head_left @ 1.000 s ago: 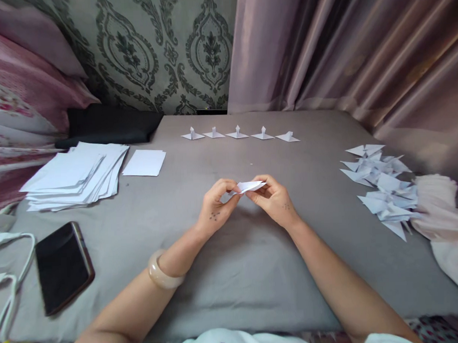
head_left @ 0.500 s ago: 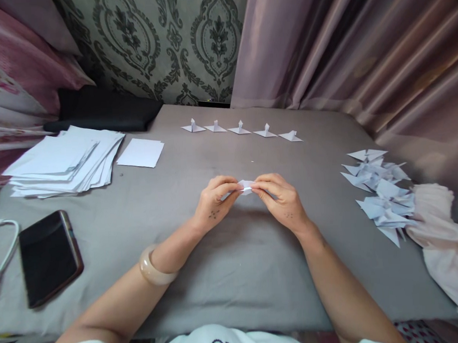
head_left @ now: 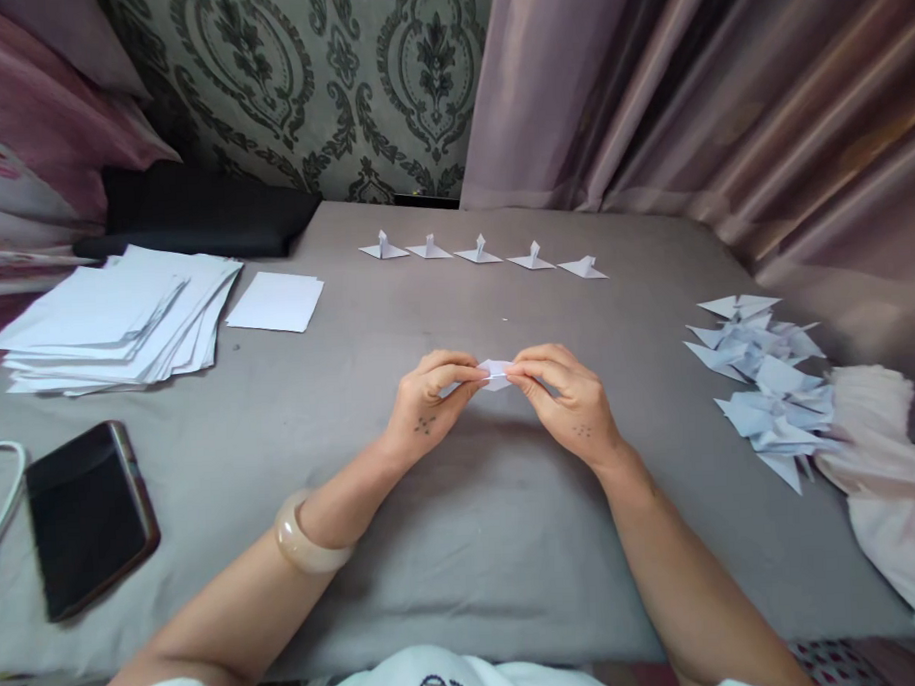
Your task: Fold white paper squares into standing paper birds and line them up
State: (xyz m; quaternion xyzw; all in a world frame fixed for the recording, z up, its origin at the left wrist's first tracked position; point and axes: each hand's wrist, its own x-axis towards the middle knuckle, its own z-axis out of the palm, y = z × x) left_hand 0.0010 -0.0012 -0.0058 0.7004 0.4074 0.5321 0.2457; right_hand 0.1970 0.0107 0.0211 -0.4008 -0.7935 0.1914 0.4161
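Between my two hands is a small piece of folded white paper, held just above the grey cloth. My left hand pinches its left end between thumb and fingers. On the opposite end, my right hand grips it the same way. Fingertips cover both ends of the paper, so only its middle shows. Beyond the hands, several folded white paper figures stand in a row, each with flat pointed sides and a raised middle.
A big stack of white paper and a smaller pile of square sheets lie at the left. Nearer me is a phone beside a white cable. Folded paper cranes are heaped at the right, against a pale cloth.
Both hands keep their pinch on the folded paper, whose middle shows slightly wider between the fingertips. The right hand sits slightly farther right. The camera view has shifted a little.
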